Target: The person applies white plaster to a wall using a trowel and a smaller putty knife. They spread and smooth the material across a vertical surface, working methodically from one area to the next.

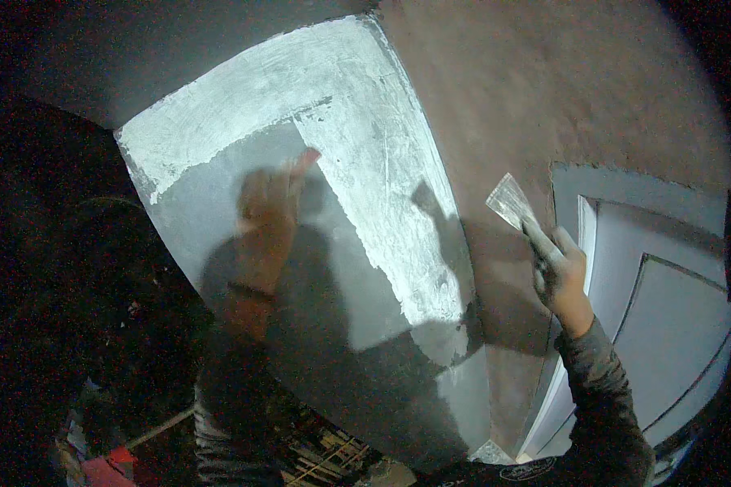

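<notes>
My right hand [562,276], dusted pale, is closed around a putty knife [508,203]. Its wide, whitish blade points up and left in front of the brown wall. To the left, my left hand [266,207] is raised before the grey wall panel [219,191], dim and blurred in shadow. A reddish tip shows at its upper end; whether that is a fingertip or a held thing is unclear. White filler [365,138] is spread in a rough band across the panel's top and down its right side, partly streaked and uneven.
A brown wall [495,81] adjoins the panel on the right, with a pale panelled door [674,316] in a white frame beyond my right hand. Down low lie slatted wooden pieces [329,454] and a red object [110,469]. The left side is dark.
</notes>
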Demonstrator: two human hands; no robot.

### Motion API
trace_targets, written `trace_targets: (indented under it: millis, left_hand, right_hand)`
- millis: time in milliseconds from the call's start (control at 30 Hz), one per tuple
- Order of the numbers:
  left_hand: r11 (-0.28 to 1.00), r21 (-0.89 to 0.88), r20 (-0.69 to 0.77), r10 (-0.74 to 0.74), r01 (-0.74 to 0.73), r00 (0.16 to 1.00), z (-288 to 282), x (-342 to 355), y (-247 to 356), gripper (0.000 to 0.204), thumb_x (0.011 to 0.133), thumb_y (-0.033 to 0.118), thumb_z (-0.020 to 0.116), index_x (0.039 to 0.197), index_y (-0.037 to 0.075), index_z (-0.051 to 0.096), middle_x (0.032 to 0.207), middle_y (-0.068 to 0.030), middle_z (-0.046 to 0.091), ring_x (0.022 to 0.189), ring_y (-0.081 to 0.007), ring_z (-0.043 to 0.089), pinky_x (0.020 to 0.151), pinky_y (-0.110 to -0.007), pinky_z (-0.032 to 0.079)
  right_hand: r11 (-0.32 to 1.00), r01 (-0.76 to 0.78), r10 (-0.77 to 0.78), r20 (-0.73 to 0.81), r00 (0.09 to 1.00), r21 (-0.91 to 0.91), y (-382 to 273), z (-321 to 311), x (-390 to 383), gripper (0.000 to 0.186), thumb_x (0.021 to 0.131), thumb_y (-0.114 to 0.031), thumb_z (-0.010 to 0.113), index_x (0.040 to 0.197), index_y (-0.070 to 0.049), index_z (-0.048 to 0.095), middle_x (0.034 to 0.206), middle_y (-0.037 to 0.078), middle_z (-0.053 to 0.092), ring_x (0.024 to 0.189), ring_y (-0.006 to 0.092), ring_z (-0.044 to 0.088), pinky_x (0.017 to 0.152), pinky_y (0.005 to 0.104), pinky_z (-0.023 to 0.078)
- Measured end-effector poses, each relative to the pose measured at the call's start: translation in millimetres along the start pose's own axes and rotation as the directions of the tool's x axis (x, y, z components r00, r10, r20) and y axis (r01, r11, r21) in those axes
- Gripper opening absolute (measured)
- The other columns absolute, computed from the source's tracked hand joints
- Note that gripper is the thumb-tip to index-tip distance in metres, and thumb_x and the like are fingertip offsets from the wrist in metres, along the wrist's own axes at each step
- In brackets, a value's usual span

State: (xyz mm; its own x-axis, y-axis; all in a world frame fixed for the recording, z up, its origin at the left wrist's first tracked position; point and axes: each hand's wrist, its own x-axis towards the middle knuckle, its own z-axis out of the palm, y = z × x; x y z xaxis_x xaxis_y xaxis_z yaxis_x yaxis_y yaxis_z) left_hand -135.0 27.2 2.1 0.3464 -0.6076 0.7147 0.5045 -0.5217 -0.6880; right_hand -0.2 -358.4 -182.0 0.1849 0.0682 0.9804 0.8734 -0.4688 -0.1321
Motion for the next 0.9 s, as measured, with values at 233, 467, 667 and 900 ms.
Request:
trace_targets:
  millis: [233,467,667,900]
  left_hand:
    - [0.963,-0.199,0.040,-0.179,0.184,0.983,22,104,-2,0.044,0.092,0.024,0.073,0.133,0.012,0.060,0.105,-0.0120,0.061,0.102,-0.0327,0.063,0.086,-0.043,0.055]
    - [0.957,0.028,0.160,-0.288,0.288,0.944,16,119,7,0.036,0.101,0.024,0.058,0.133,0.009,0.059,0.106,-0.0128,0.062,0.099,-0.0340,0.063,0.084,-0.047,0.056]
    - [0.940,0.086,0.159,-0.339,0.329,0.927,19,121,13,0.041,0.102,0.029,0.058,0.135,0.005,0.057,0.113,-0.0165,0.061,0.105,-0.0363,0.063,0.088,-0.047,0.056]
    - [0.932,0.125,0.180,-0.358,0.340,0.916,20,121,13,0.043,0.100,0.033,0.064,0.128,0.001,0.058,0.110,-0.0162,0.061,0.105,-0.0341,0.064,0.086,-0.046,0.058]
  right_hand:
    - [0.992,0.128,-0.128,0.022,0.992,0.025,51,-3,-46,0.068,0.068,-0.003,0.069,0.135,-0.016,0.068,0.080,0.008,0.057,0.062,0.0238,0.053,0.054,0.0361,0.041]
    - [0.965,0.263,-0.259,-0.120,0.958,0.017,53,0,-41,0.060,0.068,-0.013,0.073,0.126,-0.023,0.071,0.076,0.005,0.056,0.060,0.0256,0.055,0.050,0.0386,0.042]
    - [0.960,0.227,-0.202,-0.156,0.967,0.165,57,3,-46,0.043,0.073,-0.012,0.076,0.114,-0.024,0.075,0.075,0.007,0.057,0.057,0.0269,0.055,0.049,0.0407,0.040]
    - [0.962,0.178,-0.151,-0.140,0.979,0.207,57,-2,-46,0.032,0.079,-0.011,0.077,0.108,-0.024,0.073,0.070,0.006,0.054,0.056,0.0288,0.054,0.047,0.0410,0.038]
